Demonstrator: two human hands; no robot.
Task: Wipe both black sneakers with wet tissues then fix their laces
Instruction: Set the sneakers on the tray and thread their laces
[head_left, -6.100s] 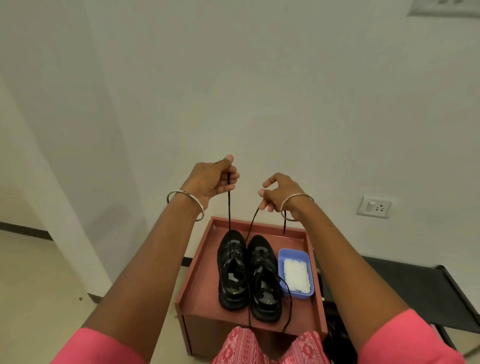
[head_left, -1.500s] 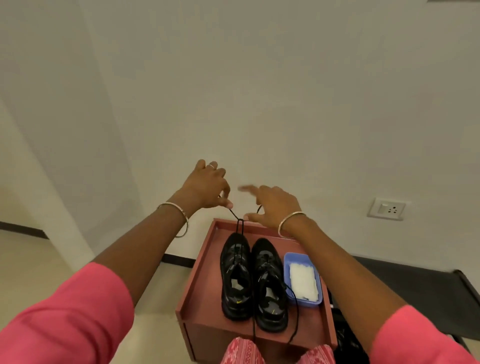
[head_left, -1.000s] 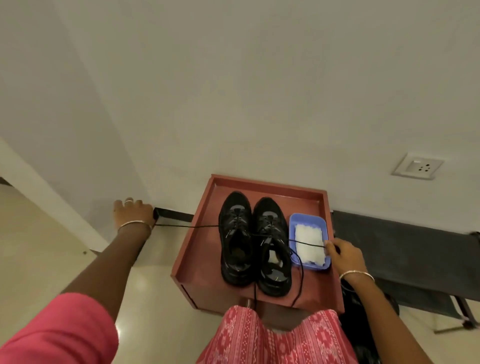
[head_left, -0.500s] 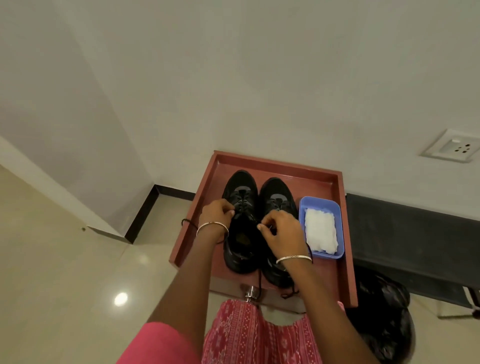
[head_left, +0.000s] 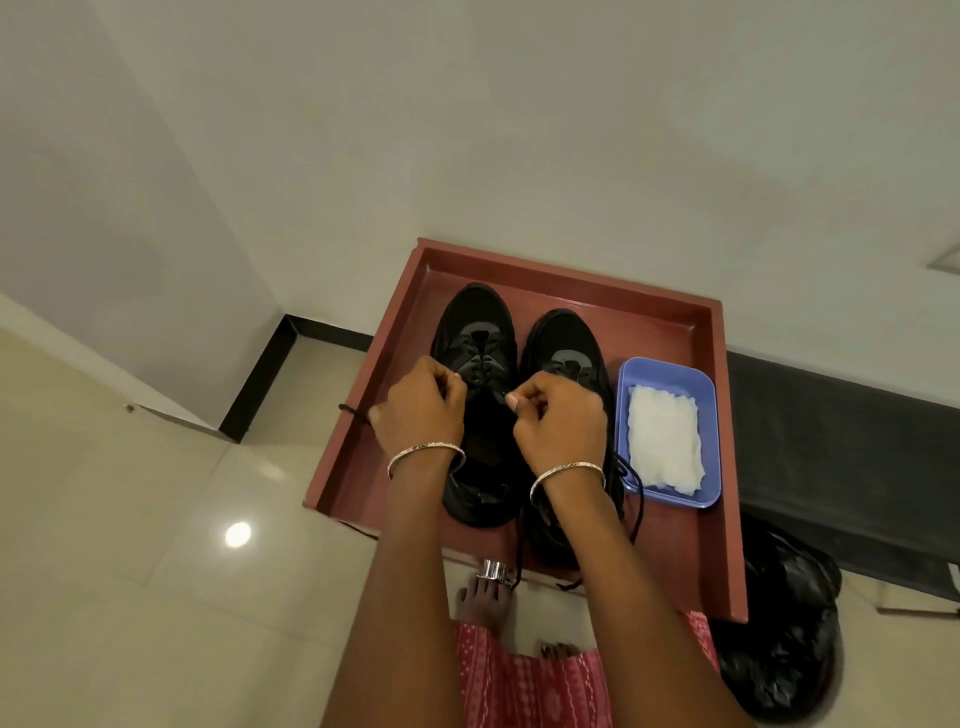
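Two black sneakers stand side by side, toes towards the wall, on a red-brown table top. Over the left sneaker (head_left: 475, 332) my left hand (head_left: 421, 408) pinches one end of its black lace (head_left: 353, 411), which trails off past the table's left rim. My right hand (head_left: 558, 421) pinches the other end just above the shoe's opening. The right sneaker (head_left: 563, 345) is partly hidden under my right wrist; its loose lace (head_left: 636, 506) hangs over the table's near edge. A blue tub (head_left: 667, 371) with white wet tissues (head_left: 665, 439) stands to the right of the shoes.
The table top (head_left: 680, 551) has a raised rim (head_left: 719, 364) and stands against a white wall. A black bag (head_left: 779, 639) lies on the floor at the right, under a dark bench (head_left: 841, 447). My bare feet (head_left: 485, 603) show below the table's front edge.
Earlier I held the lace ends high, then pulled them wide apart to both sides. Since then both hands have come together over the left sneaker, and the view has tilted down.
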